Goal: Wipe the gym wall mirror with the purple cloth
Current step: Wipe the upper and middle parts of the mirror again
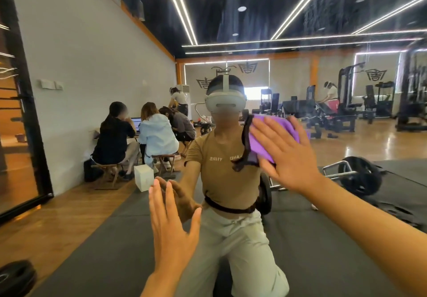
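Note:
The gym wall mirror [300, 19] fills almost the whole view and shows my own reflection. My right hand [288, 153] lies flat with straight spread fingers and presses the purple cloth [275, 127] against the glass at about chest height, right of centre. The cloth's dark edge hangs down on its left side. My left hand [173, 225] is lower and to the left, fingers straight, with its fingertips touching the mirror and meeting their reflection.
The mirror's black frame [27, 116] runs down the left edge. A black weight plate [16, 278] lies at the bottom left. Reflected in the glass are grey floor mats, a loaded barbell [358, 176], gym machines and several seated people.

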